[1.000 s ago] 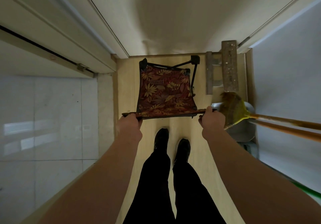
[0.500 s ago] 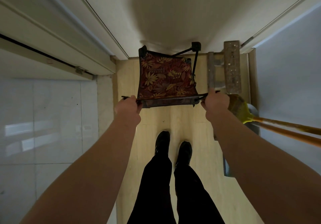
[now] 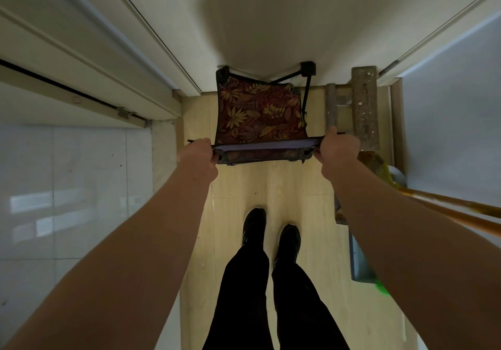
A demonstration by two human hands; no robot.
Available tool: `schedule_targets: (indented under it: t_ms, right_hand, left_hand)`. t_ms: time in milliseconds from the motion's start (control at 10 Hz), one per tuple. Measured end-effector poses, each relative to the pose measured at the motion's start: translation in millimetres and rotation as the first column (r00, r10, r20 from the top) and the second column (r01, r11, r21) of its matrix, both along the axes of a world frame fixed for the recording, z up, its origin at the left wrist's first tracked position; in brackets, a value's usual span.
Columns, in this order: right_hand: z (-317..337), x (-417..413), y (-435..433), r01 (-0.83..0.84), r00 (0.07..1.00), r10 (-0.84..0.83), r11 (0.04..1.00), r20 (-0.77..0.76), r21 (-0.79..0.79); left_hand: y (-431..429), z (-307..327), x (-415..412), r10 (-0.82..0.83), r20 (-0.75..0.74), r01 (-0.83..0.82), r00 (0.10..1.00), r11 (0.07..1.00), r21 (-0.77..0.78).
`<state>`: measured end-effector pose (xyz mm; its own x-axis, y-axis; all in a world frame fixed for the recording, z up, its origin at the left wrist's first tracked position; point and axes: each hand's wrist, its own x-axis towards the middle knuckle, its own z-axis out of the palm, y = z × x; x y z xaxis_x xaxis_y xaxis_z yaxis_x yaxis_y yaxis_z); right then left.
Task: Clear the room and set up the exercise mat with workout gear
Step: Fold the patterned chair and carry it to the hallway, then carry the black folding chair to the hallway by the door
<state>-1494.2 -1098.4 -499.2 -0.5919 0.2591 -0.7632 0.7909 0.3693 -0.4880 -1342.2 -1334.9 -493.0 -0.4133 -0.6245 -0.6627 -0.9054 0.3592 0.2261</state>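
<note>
I look straight down at a small folding chair [image 3: 260,113] with dark red fabric printed in gold leaves and a black frame. Its far feet reach the white wall at the end of a narrow strip of pale wood floor. My left hand [image 3: 199,157] grips the left end of the chair's near top bar. My right hand [image 3: 337,150] grips the right end of the same bar. Both arms stretch forward. A zip line shows along the near fabric edge. My black shoes stand on the floor below the chair.
A worn wooden step stool [image 3: 363,108] stands against the wall just right of the chair. A broom [image 3: 444,208] with orange handles leans in from the right over a metal dustpan [image 3: 360,263]. White door frames flank the corridor; glossy grey tiles [image 3: 67,186] lie left.
Both hands have carried the chair forward, away from my feet, until its far legs reach the wall. The grip on the top bar is unchanged.
</note>
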Motion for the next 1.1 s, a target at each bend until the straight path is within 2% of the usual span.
schedule_targets:
  t_ms: [100, 200, 300, 400, 600, 700, 800, 1100]
  right_hand:
    - [10, 7, 7, -0.097, 0.995, 0.097, 0.995, 0.037, 0.009]
    - [60, 23, 8, -0.115, 0.99, 0.115, 0.993, 0.08, 0.004]
    - [114, 33, 10, -0.065, 0.993, 0.07, 0.996, 0.097, -0.057]
    - [194, 33, 12, 0.007, 0.997, 0.006, 0.984, 0.072, -0.176]
    - [374, 16, 16, -0.029, 0.968, -0.067, 0.928, -0.242, -0.372]
    - [465, 12, 21, -0.015, 0.932, -0.172, 0.862, -0.32, -0.506]
    - [533, 16, 29, -0.076, 0.859, -0.235, 0.819, -0.454, -0.568]
    - [653, 46, 71, -0.241, 0.661, -0.379, 0.709, -0.647, -0.662]
  left_hand:
    - [16, 28, -10, 0.647, -0.104, -0.577, 0.756, 0.733, 0.36]
    - [32, 72, -12, 0.888, -0.001, -0.751, 0.459, 0.389, 0.533]
    - [47, 124, -7, 0.939, 0.057, -0.749, 0.339, 0.233, 0.62]
    - [58, 198, -16, 0.957, 0.068, -0.68, 0.281, 0.149, 0.718]
    - [66, 368, -50, 0.969, -0.078, -0.465, 0.235, 0.183, 0.866]
    - [73, 448, -65, 0.96, -0.176, -0.301, 0.216, 0.237, 0.924]
    - [86, 516, -73, 0.948, -0.254, -0.139, 0.191, 0.282, 0.949]
    - [143, 656, -58, 0.907, -0.406, 0.238, 0.114, 0.372, 0.897]
